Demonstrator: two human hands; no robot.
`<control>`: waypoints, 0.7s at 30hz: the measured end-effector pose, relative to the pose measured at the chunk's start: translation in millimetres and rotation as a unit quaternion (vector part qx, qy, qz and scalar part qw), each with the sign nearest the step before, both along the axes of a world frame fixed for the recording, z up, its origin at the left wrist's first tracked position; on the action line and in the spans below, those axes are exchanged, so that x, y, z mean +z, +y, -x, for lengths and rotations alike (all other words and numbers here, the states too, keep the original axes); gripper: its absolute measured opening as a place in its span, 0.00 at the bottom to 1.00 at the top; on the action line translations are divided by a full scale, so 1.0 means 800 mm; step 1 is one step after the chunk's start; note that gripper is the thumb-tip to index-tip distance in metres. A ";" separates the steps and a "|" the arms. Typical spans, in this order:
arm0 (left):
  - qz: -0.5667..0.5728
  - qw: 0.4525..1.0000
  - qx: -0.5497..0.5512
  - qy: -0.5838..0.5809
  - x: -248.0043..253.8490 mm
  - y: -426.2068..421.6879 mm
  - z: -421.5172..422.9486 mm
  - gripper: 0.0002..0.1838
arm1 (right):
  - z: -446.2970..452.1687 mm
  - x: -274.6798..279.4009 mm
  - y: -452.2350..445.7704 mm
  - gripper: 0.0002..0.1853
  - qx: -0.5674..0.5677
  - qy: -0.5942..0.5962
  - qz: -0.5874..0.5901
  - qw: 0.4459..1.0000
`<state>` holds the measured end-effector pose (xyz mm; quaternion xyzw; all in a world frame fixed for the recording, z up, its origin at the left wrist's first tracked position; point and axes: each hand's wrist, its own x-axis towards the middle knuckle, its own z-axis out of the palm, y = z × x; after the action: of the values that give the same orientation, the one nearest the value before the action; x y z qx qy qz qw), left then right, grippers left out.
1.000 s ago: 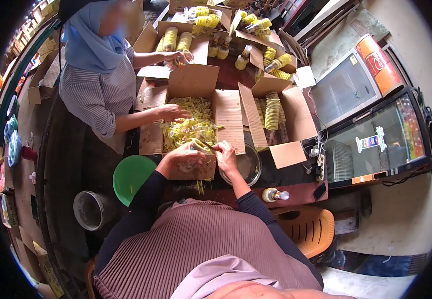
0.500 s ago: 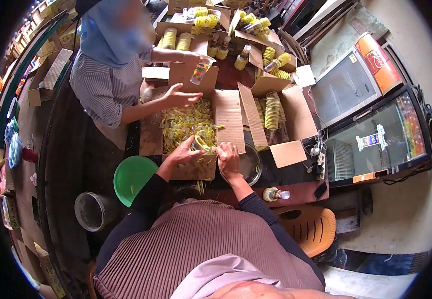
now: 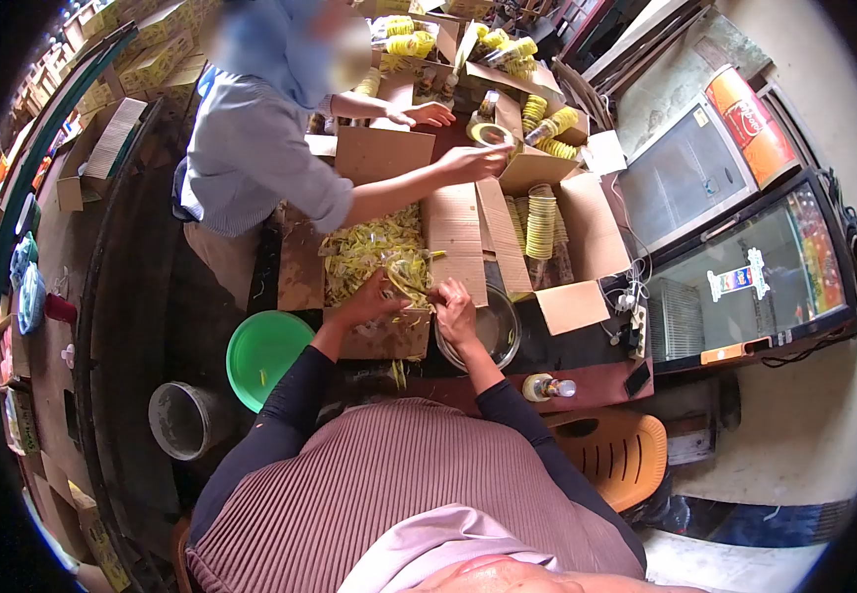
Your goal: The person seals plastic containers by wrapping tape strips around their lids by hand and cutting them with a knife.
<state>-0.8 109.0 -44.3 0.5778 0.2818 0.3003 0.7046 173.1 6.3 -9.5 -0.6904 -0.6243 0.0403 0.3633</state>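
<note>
Over the near side of an open cardboard box (image 3: 300, 267) both my hands are at work. The box is filled with a heap of small yellow plastic pieces (image 3: 364, 252). My left hand (image 3: 369, 300) is closed on a yellow, loop-shaped strip (image 3: 411, 289) at its left side. At the strip's right end my right hand (image 3: 455, 308) pinches with bent fingers. Whether the strip is the rim of a clear cup I cannot make out. A round clear container (image 3: 498, 341) stands on the table just beside my right hand.
Across the box a co-worker (image 3: 260, 148) reaches over, holding a yellow ring-shaped thing (image 3: 491, 135). Boxes with stacked yellow-rimmed cups (image 3: 540, 222) stand at the back and right. A green basin (image 3: 268, 361), a grey bucket (image 3: 186, 420) and a small bottle (image 3: 547, 386) are near me.
The co-worker has leaned to the right, and their hands moved from above my box toward the boxes at the back. My hands stay nearly in place; the yellow loop looks narrower.
</note>
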 end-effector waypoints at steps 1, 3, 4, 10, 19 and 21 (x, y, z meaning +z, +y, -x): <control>-0.073 0.996 -0.033 0.030 -0.013 0.011 0.002 0.31 | -0.002 0.003 -0.002 0.05 0.000 -0.001 -0.001 1.000; -0.144 0.986 -0.065 0.059 -0.021 0.019 0.003 0.32 | -0.003 0.012 -0.007 0.06 0.019 -0.078 0.018 0.997; -0.123 0.985 -0.069 0.097 -0.015 0.019 0.006 0.31 | 0.001 0.021 -0.010 0.06 0.022 -0.119 0.024 0.992; -0.099 0.968 -0.080 0.215 0.049 0.004 0.012 0.32 | 0.012 0.023 -0.008 0.05 0.030 -0.172 0.005 0.985; 0.043 0.980 -0.137 0.139 0.028 0.017 0.010 0.33 | 0.021 0.020 0.000 0.06 -0.019 -0.184 -0.004 0.983; 0.132 0.977 -0.147 0.078 0.027 0.018 0.012 0.32 | 0.018 0.019 0.007 0.06 -0.025 -0.122 0.018 0.992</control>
<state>-10.5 123.7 -22.7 0.5362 0.2851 0.1077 0.7872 158.8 11.5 5.5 -0.7119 -0.6459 -0.0421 0.2726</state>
